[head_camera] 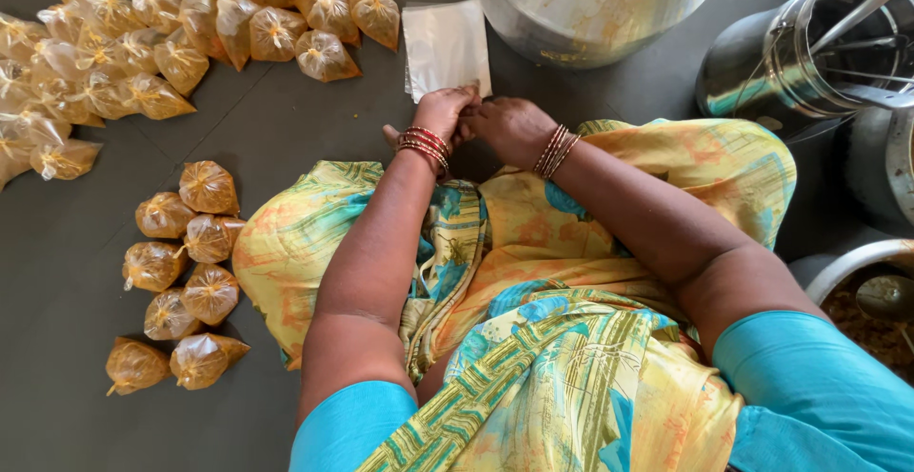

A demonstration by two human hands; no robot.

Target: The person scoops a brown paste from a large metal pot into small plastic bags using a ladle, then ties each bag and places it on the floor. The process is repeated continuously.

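Note:
My left hand [440, 113] and my right hand [511, 127] meet at the near edge of a stack of flat clear plastic bags [445, 46] lying on the dark floor. The fingers of both hands pinch at the stack's lower edge; whether a single bag is lifted is hidden by the hands. Both wrists wear bangles. My knees under a yellow and blue patterned cloth [533, 243] lie just below the hands.
Many tied bags of yellow-brown filling [190, 24] are heaped at the upper left; a smaller group [181, 277] lies at left by my knee. A large steel pot [595, 0] stands beyond the hands. Steel vessels [819, 53] and a bowl of brown filling [871, 305] stand right.

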